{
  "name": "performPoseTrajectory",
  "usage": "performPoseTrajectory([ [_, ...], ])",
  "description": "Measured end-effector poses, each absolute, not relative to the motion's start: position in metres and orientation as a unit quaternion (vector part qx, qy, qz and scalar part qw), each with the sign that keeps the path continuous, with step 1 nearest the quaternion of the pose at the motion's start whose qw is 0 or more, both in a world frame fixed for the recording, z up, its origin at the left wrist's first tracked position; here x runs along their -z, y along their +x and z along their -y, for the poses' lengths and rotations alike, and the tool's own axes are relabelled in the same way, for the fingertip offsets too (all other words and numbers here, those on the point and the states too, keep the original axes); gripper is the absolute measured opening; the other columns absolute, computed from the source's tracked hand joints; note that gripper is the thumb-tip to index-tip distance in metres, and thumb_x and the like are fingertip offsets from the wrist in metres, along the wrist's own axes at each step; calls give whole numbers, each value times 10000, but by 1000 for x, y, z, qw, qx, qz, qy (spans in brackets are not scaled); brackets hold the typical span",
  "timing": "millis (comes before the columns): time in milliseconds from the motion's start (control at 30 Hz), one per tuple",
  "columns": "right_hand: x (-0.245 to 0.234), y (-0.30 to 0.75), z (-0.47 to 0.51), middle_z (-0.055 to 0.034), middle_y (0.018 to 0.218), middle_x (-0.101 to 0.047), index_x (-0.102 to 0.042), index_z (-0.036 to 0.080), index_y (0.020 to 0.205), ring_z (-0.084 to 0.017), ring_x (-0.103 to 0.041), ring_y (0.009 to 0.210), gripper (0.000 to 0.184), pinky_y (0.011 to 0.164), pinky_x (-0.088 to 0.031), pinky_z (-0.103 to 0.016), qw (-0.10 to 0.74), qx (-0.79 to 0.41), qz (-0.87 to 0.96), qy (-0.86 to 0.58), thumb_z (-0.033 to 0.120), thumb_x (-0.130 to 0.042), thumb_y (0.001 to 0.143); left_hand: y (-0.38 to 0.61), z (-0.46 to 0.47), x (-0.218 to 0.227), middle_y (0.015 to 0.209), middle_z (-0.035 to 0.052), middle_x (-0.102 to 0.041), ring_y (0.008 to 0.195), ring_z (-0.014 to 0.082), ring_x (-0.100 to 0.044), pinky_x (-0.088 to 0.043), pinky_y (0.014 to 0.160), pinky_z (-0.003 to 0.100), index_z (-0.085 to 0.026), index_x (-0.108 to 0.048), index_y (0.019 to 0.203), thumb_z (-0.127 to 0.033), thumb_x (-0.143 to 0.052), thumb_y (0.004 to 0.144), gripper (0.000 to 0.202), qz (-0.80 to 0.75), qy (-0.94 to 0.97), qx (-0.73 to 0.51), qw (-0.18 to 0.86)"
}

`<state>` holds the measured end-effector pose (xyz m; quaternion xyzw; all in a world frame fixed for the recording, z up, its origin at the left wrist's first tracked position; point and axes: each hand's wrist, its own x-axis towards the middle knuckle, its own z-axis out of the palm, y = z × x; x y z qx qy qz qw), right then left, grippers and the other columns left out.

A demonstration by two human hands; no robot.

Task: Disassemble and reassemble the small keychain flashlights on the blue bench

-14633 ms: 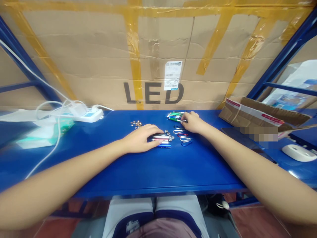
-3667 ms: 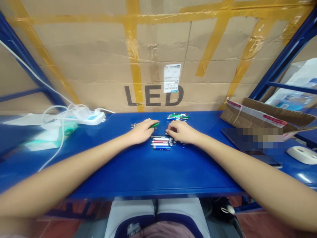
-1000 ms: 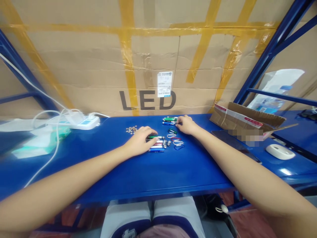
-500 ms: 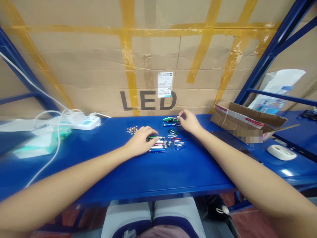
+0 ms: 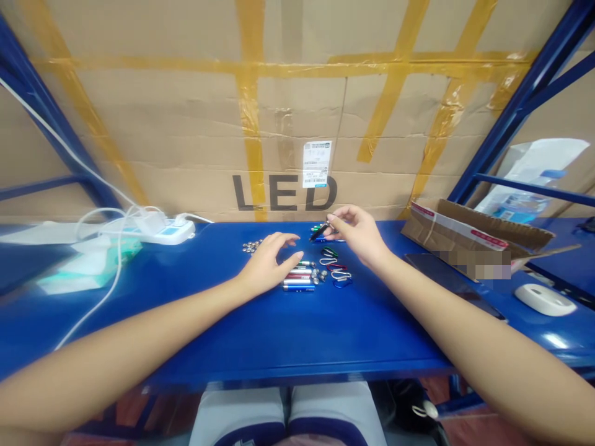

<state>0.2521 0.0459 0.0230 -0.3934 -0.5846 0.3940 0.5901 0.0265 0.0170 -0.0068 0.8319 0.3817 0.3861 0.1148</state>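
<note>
Ideally, the black tube (image 5: 318,233) gets a light, steady pinch that spares the rear pile (image 5: 315,229) behind it a knock. The right hand (image 5: 361,235) closes thumb and fingertips on one end (the other slants down leftward). The left hand (image 5: 266,263) gapes wide, apparently holding nothing, thumb near the row (image 5: 298,280), left of the clips (image 5: 334,267).

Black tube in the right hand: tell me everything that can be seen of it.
The black tube is slim and dark, with a shiny, metallic-looking part by the right hand, which pinches its upper end. It slants, its free end pointing down and to the left, over the far side of the blue table. Whether that end touches anything cannot be told; finer detail is too small to make out.
</note>
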Motion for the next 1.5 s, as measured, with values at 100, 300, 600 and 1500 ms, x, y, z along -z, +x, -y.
performPoseTrajectory([
  [100,-25,237,-27,8,770,-644,-550,197,833,-133,-699,701,384,706,-626,-309,544,-472,593,-360,439,-823,714,27,-15,6,1155,90,-681,1113,246,-604,-480,986,425,-214,-583,1265,-446,-573,932,405,-376,830,-397,110],
  [300,-25,224,-10,10,746,-647,-604,189,863,-118,-673,658,323,652,-606,-280,486,-515,619,-341,441,-780,765,27,-14,7,1108,77,-717,1041,222,-641,-497,948,385,-207,-644,1149,-345,-510,978,257,-353,837,-405,101],
  [600,-20,229,-12,94,575,-371,-553,217,934,-67,-313,434,182,391,-245,-187,354,-542,659,-384,397,-572,918,24,-11,2,899,43,-650,848,188,-605,-480,793,328,-194,-579,907,-166,-384,930,198,-360,841,-384,124],
  [1500,-27,236,-7,12,770,-527,-413,233,833,-159,-508,732,337,743,-422,-321,214,-252,870,-365,458,-279,1046,27,-6,-1,1168,83,-716,1094,206,-657,-493,992,340,-182,-661,1154,-357,-451,1003,312,-340,835,-415,121],
])
